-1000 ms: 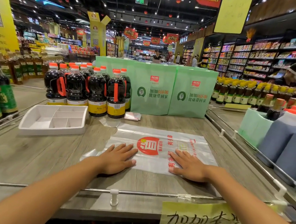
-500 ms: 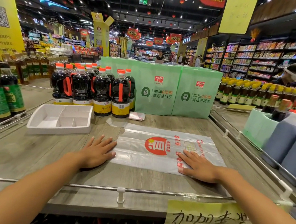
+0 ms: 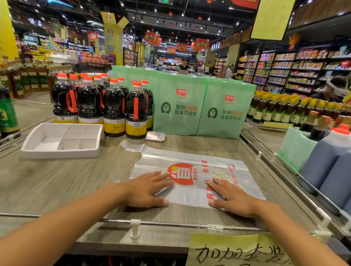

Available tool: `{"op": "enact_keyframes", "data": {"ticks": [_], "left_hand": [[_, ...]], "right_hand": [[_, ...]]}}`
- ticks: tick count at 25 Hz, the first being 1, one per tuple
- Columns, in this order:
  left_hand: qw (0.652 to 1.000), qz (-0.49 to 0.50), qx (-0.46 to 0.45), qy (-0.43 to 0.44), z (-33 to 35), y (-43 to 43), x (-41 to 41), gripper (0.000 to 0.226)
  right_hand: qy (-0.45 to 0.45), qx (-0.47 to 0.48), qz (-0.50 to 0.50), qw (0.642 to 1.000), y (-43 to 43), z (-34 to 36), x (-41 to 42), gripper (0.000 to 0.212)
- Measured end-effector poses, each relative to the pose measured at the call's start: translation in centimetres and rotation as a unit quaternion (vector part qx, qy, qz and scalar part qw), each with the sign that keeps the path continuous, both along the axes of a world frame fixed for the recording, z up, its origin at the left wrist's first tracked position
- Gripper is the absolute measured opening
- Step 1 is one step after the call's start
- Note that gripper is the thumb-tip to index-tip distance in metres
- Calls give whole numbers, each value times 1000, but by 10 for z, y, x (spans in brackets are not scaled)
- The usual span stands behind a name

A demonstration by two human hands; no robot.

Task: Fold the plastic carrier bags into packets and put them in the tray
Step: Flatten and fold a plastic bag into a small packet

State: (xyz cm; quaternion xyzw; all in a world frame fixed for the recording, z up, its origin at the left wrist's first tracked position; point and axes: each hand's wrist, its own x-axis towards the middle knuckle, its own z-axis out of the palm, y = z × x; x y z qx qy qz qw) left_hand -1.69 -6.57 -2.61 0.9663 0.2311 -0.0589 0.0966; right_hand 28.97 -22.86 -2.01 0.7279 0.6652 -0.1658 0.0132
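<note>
A clear plastic carrier bag (image 3: 191, 162) with a red round logo and red lettering lies flat on the wooden shelf top. My left hand (image 3: 145, 189) presses flat on its left end, fingers straight. My right hand (image 3: 231, 197) presses flat on its lower right part. A white divided tray (image 3: 62, 141) stands to the left with nothing in it. A small folded packet (image 3: 155, 136) lies behind the bag, near the bottles.
Dark soy sauce bottles (image 3: 112, 107) stand behind the tray. Two green paper bags (image 3: 202, 107) stand at the back. Large jugs (image 3: 338, 168) line the right beyond a wire rail (image 3: 182, 225). A yellow price sign (image 3: 239, 261) hangs at the front edge.
My left hand slid left off the bag's end, then came back right onto it near the logo. The bag's left side now looks shorter. My right hand stayed pressing.
</note>
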Motion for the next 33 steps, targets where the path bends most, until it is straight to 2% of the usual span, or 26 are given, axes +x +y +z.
{"op": "enact_keyframes", "data": {"ticks": [4, 8, 12, 14, 17, 20, 23, 25, 27, 30, 33], "left_hand": [[999, 12, -35, -30, -11, 2, 2, 73], [995, 11, -18, -93, -9, 4, -1, 97], [990, 26, 11, -135, 0, -2, 2, 91], [987, 36, 7, -154, 3, -5, 2, 79], [987, 27, 12, -155, 7, -5, -5, 45], [990, 23, 4, -136, 15, 2, -21, 42], [988, 60, -55, -130, 27, 12, -42, 33], [981, 86, -81, -153, 34, 20, -54, 23], [974, 103, -64, -192, 37, 30, -58, 25], [974, 121, -36, -190, 44, 38, -53, 41], [982, 157, 62, -87, 55, 45, -42, 55]], "right_hand": [[31, 32, 23, 999, -7, 3, -2, 87], [53, 72, 33, 995, -9, 5, -5, 82], [27, 108, 33, 993, -11, 5, -12, 92], [11, 121, 34, 992, -12, 10, -17, 80], [6, 141, 38, 989, -14, 17, -19, 49], [39, 124, 19, 991, -22, 19, -11, 39], [77, 113, -31, 990, -32, 25, 10, 21], [84, 126, -60, 987, -38, 32, 25, 13], [77, 144, -76, 984, -41, 41, 34, 7], [45, 158, -102, 981, -37, 46, 45, 18], [-57, 158, -117, 979, -30, 52, 51, 47]]}}
